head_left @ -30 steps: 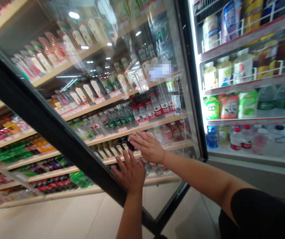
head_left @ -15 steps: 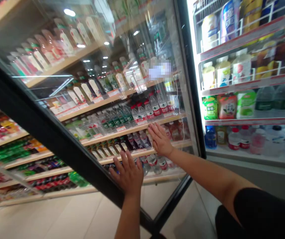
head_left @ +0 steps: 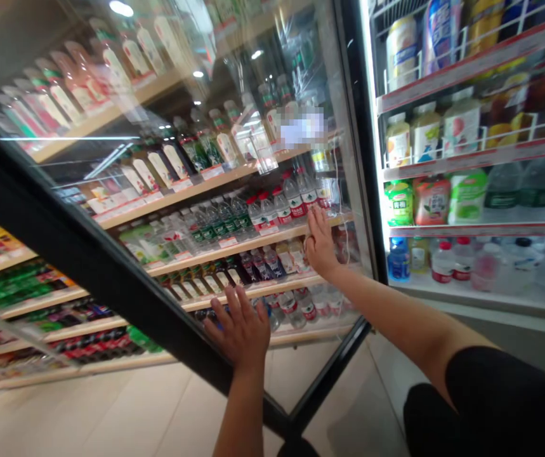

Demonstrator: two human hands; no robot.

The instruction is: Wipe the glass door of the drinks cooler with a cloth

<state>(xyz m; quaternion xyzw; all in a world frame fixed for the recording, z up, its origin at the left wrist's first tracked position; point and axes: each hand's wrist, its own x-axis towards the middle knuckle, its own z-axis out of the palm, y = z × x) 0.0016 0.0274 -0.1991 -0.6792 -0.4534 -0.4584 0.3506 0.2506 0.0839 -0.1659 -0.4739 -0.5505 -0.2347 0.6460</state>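
Observation:
A glass cooler door [head_left: 295, 381] with a black frame [head_left: 124, 273] stands swung out in front of me. My left hand [head_left: 241, 327] lies with spread fingers against the lower part of the glass, close to the frame. Higher and to the right, my right hand [head_left: 320, 244] is at the glass with its fingers stretched out; whether the palm presses flat I cannot tell. Neither hand holds anything. Bottles on shelves show in the glass behind both hands, among them water bottles with red caps [head_left: 282, 204].
To the right is the lit, open drinks cooler [head_left: 467, 230] with several shelves of bottles, cans and pouches such as a green pouch [head_left: 398, 203]. Store shelves with drinks [head_left: 15, 285] stand at the left. Pale floor tiles [head_left: 124, 406] run below.
My right hand has moved right and slightly up across the glass. My left hand stays at nearly the same spot. The view has shifted a little.

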